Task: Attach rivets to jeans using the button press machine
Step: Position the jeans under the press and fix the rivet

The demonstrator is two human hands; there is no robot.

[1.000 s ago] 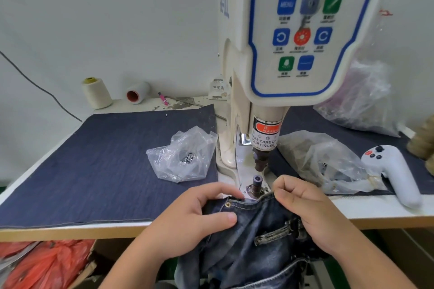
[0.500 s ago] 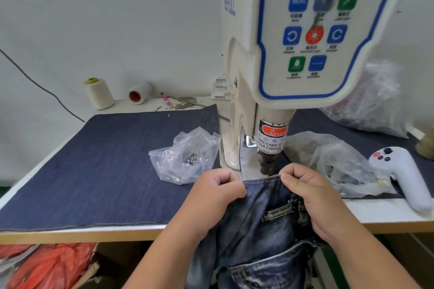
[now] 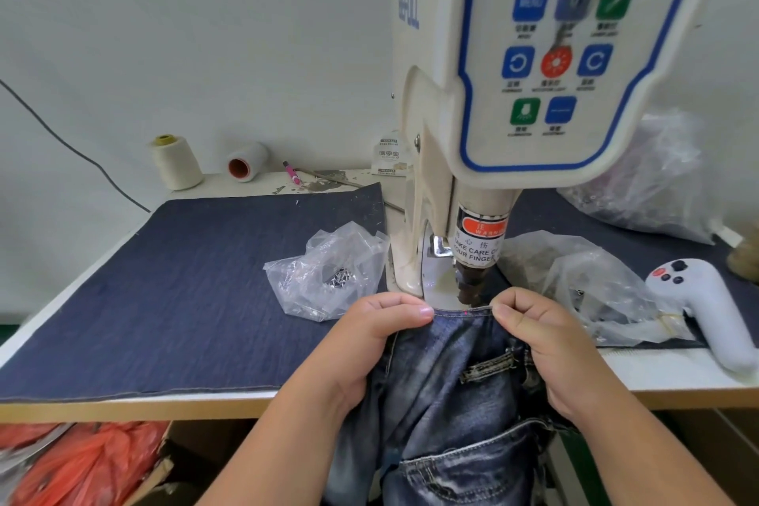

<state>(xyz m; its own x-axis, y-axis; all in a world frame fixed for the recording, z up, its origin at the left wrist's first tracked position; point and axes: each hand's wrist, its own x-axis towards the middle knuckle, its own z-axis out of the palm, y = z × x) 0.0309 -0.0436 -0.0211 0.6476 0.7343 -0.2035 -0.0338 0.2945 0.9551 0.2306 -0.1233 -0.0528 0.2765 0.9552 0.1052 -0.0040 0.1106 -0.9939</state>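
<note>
table: white table (image 3: 657,376) under dark blue denim mat (image 3: 185,292).
change: jeans edge raised, now hiding lower die.
grip: left hand (image 3: 369,341) and right hand (image 3: 546,345) pinch faded blue jeans (image 3: 451,382) hem below cream button press machine (image 3: 513,94).
nearby: clear plastic rivet bag (image 3: 328,275), white controller (image 3: 706,308).

Both hands pulled jeans (image 3: 456,362) edge up, now covering lower die.
</note>
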